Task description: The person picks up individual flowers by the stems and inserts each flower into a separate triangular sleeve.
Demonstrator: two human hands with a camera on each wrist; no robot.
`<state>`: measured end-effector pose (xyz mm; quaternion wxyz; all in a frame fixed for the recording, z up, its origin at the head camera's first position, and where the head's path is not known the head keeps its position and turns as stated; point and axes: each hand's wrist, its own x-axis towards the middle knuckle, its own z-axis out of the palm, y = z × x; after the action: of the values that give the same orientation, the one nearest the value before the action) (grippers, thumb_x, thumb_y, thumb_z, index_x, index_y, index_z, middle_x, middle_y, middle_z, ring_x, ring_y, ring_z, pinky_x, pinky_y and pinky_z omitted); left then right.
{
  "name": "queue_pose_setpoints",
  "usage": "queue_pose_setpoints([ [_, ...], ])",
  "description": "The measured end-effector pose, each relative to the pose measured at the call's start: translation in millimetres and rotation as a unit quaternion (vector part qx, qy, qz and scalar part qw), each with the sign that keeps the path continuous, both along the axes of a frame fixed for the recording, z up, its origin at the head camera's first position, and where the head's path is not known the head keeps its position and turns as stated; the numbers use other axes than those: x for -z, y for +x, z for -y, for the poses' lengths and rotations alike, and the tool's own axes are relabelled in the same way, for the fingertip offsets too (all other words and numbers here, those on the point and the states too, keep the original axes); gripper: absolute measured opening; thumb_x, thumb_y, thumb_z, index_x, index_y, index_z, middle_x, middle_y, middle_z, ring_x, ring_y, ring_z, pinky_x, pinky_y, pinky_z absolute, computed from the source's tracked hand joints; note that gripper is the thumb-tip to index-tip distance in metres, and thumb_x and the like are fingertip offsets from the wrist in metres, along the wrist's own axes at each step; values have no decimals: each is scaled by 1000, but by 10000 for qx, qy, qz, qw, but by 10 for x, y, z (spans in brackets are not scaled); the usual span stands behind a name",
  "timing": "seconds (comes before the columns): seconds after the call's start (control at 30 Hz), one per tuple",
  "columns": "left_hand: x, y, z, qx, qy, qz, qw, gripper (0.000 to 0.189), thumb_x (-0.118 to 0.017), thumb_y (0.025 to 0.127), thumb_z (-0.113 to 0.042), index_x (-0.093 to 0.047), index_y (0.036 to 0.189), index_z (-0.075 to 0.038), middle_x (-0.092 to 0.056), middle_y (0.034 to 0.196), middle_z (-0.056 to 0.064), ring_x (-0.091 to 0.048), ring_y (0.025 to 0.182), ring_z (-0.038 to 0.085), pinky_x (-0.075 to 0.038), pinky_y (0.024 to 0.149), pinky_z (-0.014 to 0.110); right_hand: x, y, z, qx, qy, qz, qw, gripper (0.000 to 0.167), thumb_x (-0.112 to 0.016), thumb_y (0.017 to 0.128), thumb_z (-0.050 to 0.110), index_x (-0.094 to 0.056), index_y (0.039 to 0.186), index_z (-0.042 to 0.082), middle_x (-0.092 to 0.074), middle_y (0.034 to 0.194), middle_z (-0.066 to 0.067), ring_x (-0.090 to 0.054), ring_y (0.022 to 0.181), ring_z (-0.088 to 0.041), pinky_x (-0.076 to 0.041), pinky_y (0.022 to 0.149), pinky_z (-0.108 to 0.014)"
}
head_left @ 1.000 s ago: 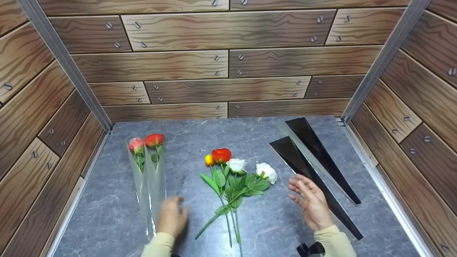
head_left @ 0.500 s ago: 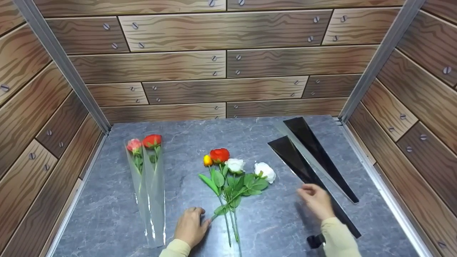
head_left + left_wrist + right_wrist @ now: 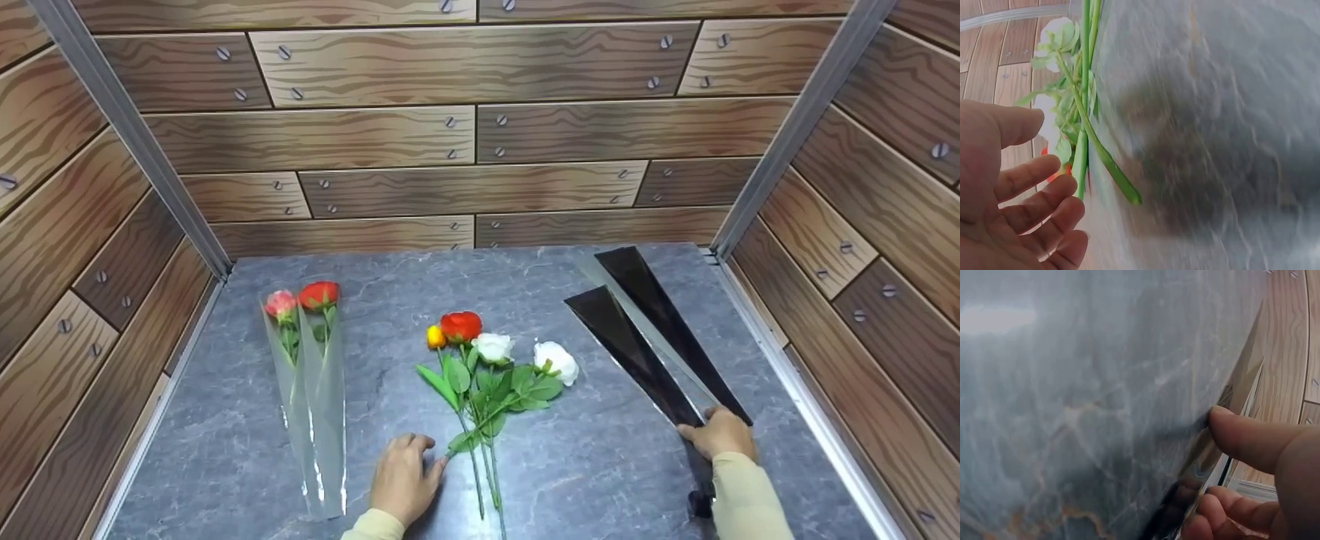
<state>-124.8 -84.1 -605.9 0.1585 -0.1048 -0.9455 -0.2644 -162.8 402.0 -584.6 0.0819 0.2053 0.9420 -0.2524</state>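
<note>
In the head view my right hand grips the nearer black flower sleeve across its narrow half, thumb at one edge and fingers at the other. The right wrist view shows the thumb against the sleeve's edge. My left hand hovers beside the cut stem end of a white rose, its fingers loosely bent. A gap separates fingers and stem in the left wrist view. Crossing that rose are another white rose, a red flower and a yellow-orange tulip.
Two clear-wrapped flowers, one pink and one red, lie at the left. A second black sleeve lies behind the gripped one at the right. Wood-patterned walls enclose the grey marbled table on three sides.
My left hand has gone from beside the wrapped flowers rightward to the rose's stem end. My right hand has moved right and down onto the nearer black sleeve and taken hold of it.
</note>
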Motion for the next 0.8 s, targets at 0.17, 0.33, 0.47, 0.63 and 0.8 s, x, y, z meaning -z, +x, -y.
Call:
queue_pose_setpoints([
  [0.17,-30,31,-106,83,213,-113,9997,21,-79,77,-22,-69,91,-10,-62,85,2,-59,82,22,-48,72,42,15,-13,33,-283,-153,-115,9994,51,-76,79,35,-62,103,-8,-62,104,-29,-58,94,-46,-44,82,-55],
  [0.33,-35,66,-194,221,356,-158,9990,18,-78,79,-20,-68,91,-10,-62,86,1,-59,84,22,-49,74,41,29,5,81,-329,-98,-235,9991,44,-78,75,33,-60,87,-5,-62,87,-21,-58,83,-38,-44,77,-51],
  [0.47,-34,81,-228,308,407,-229,9984,18,-77,79,-19,-68,91,-9,-62,87,1,-59,85,21,-49,74,41,35,12,106,-391,-187,-272,9987,50,-77,76,31,-61,94,-12,-62,91,-27,-58,84,-40,-45,79,-53],
  [0.63,-39,96,-242,368,465,-279,9978,17,-77,79,-18,-68,90,-9,-62,86,1,-59,84,21,-49,74,40,75,30,103,-290,-359,-284,9985,38,-74,80,31,-63,87,-5,-62,86,-22,-58,81,-35,-45,75,-48],
  [0.8,-49,113,-263,374,615,-12,9974,15,-76,81,-17,-68,91,-10,-62,86,0,-59,84,20,-49,73,40,143,57,136,81,-1299,-542,9900,30,-66,88,24,-68,93,-6,-64,97,-21,-57,86,-31,-45,73,-36],
])
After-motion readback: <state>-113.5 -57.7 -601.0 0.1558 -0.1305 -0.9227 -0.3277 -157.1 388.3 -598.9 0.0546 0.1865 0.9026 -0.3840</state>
